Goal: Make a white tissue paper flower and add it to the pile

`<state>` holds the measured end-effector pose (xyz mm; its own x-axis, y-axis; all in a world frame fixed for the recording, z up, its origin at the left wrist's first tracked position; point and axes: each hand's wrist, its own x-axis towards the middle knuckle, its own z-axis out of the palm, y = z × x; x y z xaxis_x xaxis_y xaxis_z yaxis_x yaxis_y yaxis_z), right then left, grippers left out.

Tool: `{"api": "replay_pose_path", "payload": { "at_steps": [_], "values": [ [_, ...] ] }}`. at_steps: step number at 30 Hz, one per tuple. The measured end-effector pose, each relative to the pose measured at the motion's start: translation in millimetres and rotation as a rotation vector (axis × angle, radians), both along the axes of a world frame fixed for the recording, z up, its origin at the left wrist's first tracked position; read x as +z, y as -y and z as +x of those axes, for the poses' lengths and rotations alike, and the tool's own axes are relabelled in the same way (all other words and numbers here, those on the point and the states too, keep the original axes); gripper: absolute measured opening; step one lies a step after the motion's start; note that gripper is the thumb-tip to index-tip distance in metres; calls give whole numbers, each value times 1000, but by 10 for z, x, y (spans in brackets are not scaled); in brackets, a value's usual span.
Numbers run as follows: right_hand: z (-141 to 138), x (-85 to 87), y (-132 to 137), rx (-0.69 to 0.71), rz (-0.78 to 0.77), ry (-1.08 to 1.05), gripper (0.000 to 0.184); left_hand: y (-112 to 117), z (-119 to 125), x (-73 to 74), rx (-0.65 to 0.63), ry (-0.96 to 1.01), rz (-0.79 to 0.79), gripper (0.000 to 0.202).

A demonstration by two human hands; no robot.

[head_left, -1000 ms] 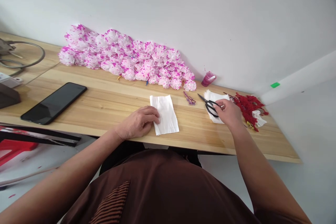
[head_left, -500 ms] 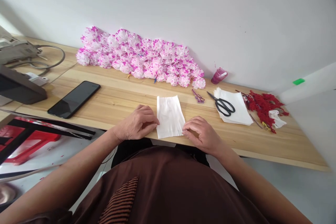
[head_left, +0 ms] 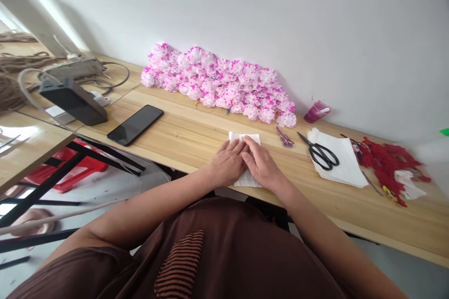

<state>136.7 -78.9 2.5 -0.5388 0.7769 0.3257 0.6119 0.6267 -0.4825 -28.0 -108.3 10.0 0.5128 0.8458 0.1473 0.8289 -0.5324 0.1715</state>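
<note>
A white paper sheet (head_left: 235,137) lies near the front edge of the wooden table (head_left: 182,135). Both of my hands rest on top of it, side by side. My left hand (head_left: 227,163) lies flat with its fingers stretched over the paper's left half. My right hand (head_left: 260,164) lies flat over the right half, fingertips close to the paper's far edge. Most of the sheet is hidden under them. Black scissors (head_left: 321,153) lie on a stack of white paper (head_left: 345,166) to the right, apart from my hands.
A heap of pink-and-white paper flowers (head_left: 224,84) lines the wall. A pink cup (head_left: 315,111), red trimmings (head_left: 386,163) and small purple bits (head_left: 285,137) lie to the right. A black phone (head_left: 135,124), a dark box (head_left: 73,101) and cables sit left. A red stool (head_left: 66,173) stands below.
My right hand left the scissors on the paper stack and came to the white sheet. Both hands now lie over the sheet, which shows less than before. The view swung right.
</note>
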Motion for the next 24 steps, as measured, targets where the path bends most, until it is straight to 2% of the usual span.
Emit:
{"api": "replay_pose_path", "payload": {
  "at_steps": [4,6,9,12,15,19,21,24],
  "values": [
    [95,-167,91,-66,55,313,71,78,-304,-67,122,-24,-70,56],
    [150,-170,153,-107,45,407,73,102,-460,-62,160,-17,-87,52],
    [213,-85,204,-114,41,448,72,114,-606,-6,197,-6,-104,50],
    [191,42,154,-92,94,362,59,68,-548,68,201,0,-69,44],
    [47,107,12,-84,161,238,47,-57,-319,92,142,54,30,43],
    [-155,22,-138,-52,89,276,52,-228,-98,15,107,43,-55,51],
    [-164,-49,-142,-93,34,361,57,-256,-119,-36,147,18,-98,54],
    [-71,-109,-86,-199,-12,481,67,-236,-274,-79,229,-1,-122,65]
  ]
}}
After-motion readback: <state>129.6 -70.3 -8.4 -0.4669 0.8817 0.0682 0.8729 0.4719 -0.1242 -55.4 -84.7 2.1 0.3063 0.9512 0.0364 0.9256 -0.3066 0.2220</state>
